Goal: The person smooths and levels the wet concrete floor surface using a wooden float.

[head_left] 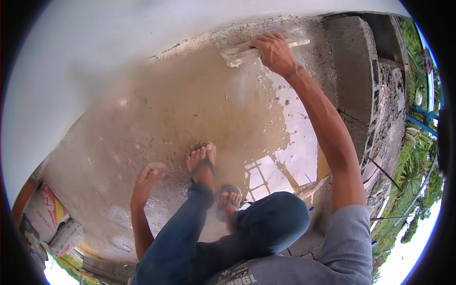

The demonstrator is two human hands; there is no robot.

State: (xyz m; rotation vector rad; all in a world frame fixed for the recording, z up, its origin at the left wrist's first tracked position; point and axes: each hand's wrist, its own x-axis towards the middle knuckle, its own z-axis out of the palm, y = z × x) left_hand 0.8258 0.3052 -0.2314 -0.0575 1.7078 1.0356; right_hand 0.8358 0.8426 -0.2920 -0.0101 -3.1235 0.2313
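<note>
Wet brown concrete floor (156,114), smooth white wall (109,42), the person's right hand (275,53) clasping a long, pale, mud-smeared float (236,56) near the floor's far right corner, left hand (146,176) loosely half-open, toward the floor's left edge.

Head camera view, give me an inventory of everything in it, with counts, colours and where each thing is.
Flat tool: 1, pale grey, gripped by the right hand near the wall's base
Puddle: 1, brownish, mid-floor
Floor: 1, grey-brown, around the puddle
Wall: 1, white, upper left
Concrete ledge: 1, grey, right
Thin rods: several, dark, right
Bags: at least 2, whitish with coloured print, lower left
Plants: uncountable, green, right edge
Sandals: 2, dark, on the feet
Trousers: 1, dark blue, bottom
Shirt: 1, grey, bottom right
Wristband: 1, dark, right wrist
Hands: 2, bare; right at top, left lower left
</note>
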